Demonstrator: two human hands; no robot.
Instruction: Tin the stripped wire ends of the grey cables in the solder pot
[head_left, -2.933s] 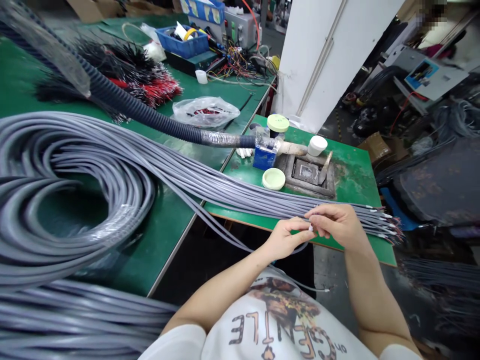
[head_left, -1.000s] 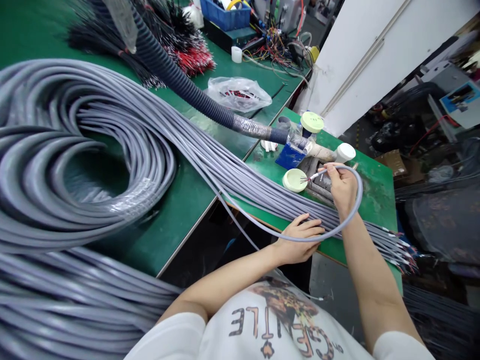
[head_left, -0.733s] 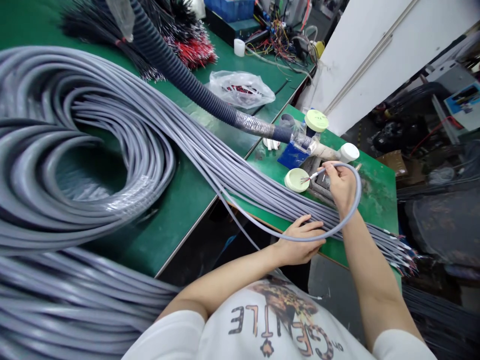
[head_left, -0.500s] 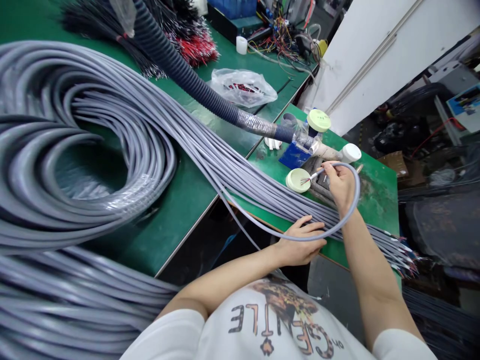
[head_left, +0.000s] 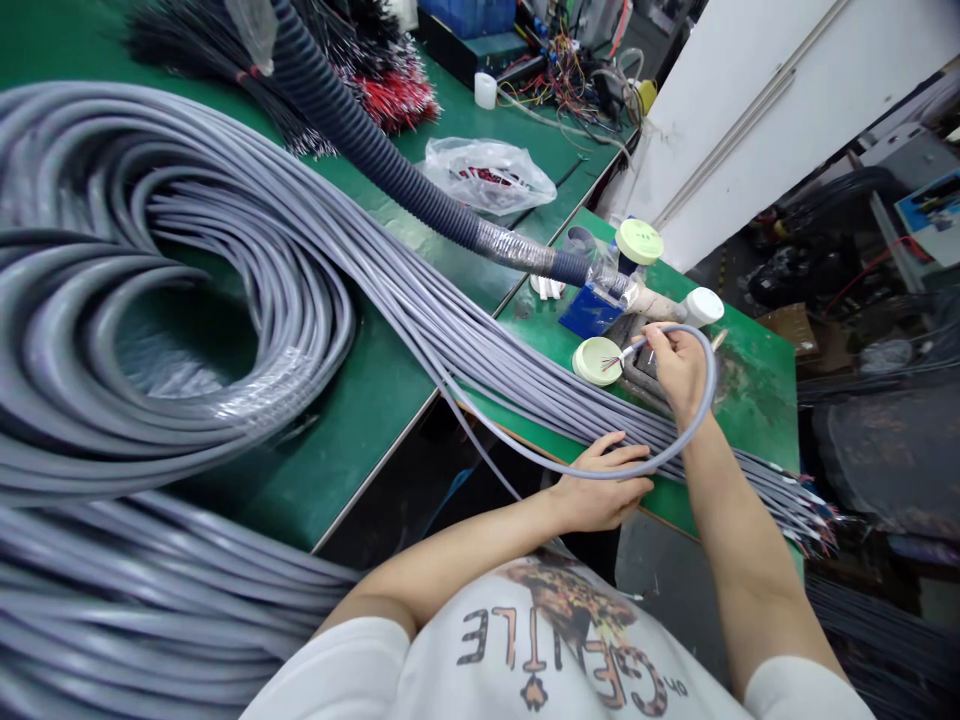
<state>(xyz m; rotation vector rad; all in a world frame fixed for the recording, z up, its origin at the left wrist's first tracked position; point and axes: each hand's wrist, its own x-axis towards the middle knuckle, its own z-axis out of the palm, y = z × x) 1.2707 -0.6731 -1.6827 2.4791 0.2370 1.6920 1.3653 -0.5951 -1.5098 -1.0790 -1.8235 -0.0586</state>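
My right hand (head_left: 681, 372) pinches a grey cable (head_left: 711, 385) close to its stripped end. Thin bared wires (head_left: 611, 361) at that end lie over the mouth of a small pale-yellow tub (head_left: 592, 366). From there the cable bends in a wide loop past my right wrist and runs back left. My left hand (head_left: 606, 487) rests at the near edge of a thick bundle of grey cables (head_left: 517, 375), fingers stretched out and apart. The looped cable crosses this hand at the fingers; its thumb side is partly hidden.
A large coil of grey cable (head_left: 300, 240) fills the left bench. A dark corrugated hose (head_left: 390, 160) reaches to a blue box (head_left: 590, 312). Beside it stand a yellow-lidded jar (head_left: 639, 240) and a white-capped container (head_left: 703, 306). A plastic bag (head_left: 491, 175) lies farther back.
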